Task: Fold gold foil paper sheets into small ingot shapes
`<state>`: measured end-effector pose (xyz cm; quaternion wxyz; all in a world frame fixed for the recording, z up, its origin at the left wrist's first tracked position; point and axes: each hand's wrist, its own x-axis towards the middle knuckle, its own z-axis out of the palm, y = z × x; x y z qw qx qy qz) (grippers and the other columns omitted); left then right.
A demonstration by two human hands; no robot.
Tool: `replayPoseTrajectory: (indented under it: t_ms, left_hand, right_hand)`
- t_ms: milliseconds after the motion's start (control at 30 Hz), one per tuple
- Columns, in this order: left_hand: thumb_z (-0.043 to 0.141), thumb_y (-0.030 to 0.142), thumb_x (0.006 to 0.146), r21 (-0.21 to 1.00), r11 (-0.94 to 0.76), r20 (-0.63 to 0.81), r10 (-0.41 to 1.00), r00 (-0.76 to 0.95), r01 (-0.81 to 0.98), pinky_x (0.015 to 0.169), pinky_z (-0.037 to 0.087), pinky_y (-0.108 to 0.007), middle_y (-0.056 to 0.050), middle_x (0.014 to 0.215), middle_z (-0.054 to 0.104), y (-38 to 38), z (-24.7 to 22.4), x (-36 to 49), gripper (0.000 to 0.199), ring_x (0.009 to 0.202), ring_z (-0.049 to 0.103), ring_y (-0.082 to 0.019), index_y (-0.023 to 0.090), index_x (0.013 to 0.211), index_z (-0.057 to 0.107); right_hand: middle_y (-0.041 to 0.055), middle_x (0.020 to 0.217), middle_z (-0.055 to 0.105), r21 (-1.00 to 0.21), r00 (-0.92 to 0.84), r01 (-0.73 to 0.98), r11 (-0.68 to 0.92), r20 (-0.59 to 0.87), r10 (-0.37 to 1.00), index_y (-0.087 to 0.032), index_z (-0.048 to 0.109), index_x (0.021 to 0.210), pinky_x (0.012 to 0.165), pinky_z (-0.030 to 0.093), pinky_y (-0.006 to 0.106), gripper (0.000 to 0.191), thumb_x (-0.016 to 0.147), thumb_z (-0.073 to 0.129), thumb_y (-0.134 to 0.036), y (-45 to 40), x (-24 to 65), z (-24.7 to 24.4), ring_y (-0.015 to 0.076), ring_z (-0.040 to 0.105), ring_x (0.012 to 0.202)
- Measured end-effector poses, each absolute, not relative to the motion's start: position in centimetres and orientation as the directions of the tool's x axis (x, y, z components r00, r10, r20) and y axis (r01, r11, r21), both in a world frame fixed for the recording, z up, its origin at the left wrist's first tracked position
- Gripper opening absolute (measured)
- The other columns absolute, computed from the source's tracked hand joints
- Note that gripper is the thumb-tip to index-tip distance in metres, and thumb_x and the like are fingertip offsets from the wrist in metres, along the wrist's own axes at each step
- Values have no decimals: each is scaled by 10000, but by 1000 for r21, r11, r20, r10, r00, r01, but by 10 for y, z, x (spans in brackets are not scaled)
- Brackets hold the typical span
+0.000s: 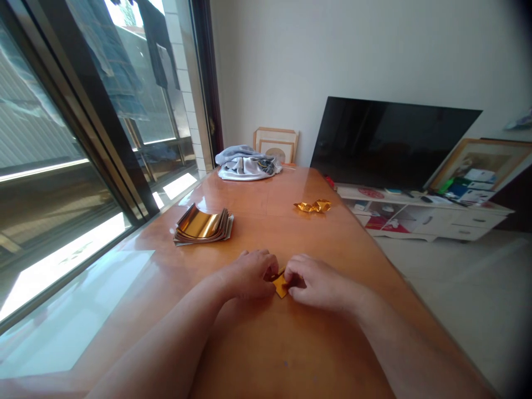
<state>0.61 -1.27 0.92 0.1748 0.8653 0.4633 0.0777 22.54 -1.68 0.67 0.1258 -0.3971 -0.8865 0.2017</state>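
A small piece of folded gold foil paper [281, 285] lies low over the wooden table [249, 354], between my two hands. My left hand [254, 272] pinches its left side with curled fingers. On the other side, my right hand [311, 280] grips the paper's right edge between thumb and fingers. The fingertips hide part of the folds. A curved stack of gold foil sheets [201, 224] sits beyond my left hand. Farther off to the right lie folded gold foil pieces [313, 206], shiny and pointed.
A bundle of grey cloth [248, 163] rests at the table's far end. A pale sheet [83, 310] lies along the left edge by the window. Past the right edge stand a low white cabinet [440, 219] and a television [390, 144].
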Motion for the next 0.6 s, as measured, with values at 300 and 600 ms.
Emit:
replayPoseTrajectory:
  t_ms: [300, 600]
  left_hand:
    - [532, 231, 865, 395, -474, 4, 858, 514, 787, 665, 388, -262, 1, 818, 666, -14, 10, 6, 72, 714, 596, -160, 219, 907, 590]
    - [522, 128, 808, 483, -564, 3, 766, 643, 669, 788, 444, -239, -2, 932, 701, -9, 4, 1, 258, 866, 625, -166, 258, 899, 726]
  right_hand:
    - [31, 920, 623, -370, -680, 673, 641, 32, 732, -230, 642, 910, 741, 389, 277, 170, 759, 708, -271, -24, 222, 16, 195, 551, 875]
    - [31, 936, 638, -350, -702, 655, 669, 45, 711, -236, 655, 912, 746, 383, 286, 125, 800, 688, -282, -24, 221, 15, 196, 563, 899]
